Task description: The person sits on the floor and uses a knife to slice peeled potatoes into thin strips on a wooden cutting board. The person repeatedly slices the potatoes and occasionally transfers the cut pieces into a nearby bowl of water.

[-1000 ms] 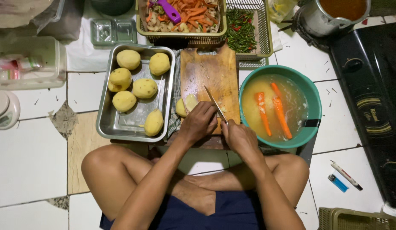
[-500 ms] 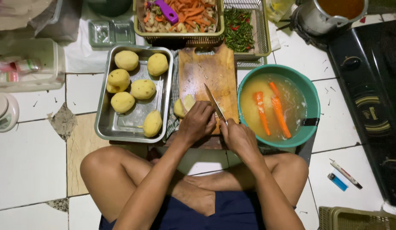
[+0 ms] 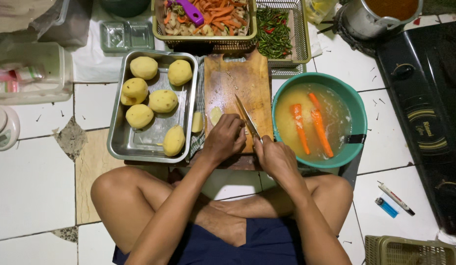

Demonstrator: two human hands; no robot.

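I sit cross-legged on a tiled floor before a wooden cutting board point(image 3: 237, 81). My left hand point(image 3: 224, 140) presses down on a peeled potato piece at the board's near edge, mostly hidden under my fingers. A cut potato slice point(image 3: 215, 115) lies just left of it, and another slice point(image 3: 197, 121) rests on the cloth beside the board. My right hand point(image 3: 276, 158) grips a knife point(image 3: 246, 117) whose blade points away across the board, next to my left fingers.
A metal tray point(image 3: 139, 145) to the left holds several peeled potatoes point(image 3: 162, 100). A teal bowl point(image 3: 354, 113) on the right holds two carrots point(image 3: 320, 125) in cloudy water. Baskets of cut vegetables point(image 3: 208, 14) and green chillies point(image 3: 279, 32) stand behind. A stove point(image 3: 424, 118), marker and lighter point(image 3: 386, 207) lie right.
Hands and knife stay at the near edge of the board with only slight shifts. The view has moved a little.
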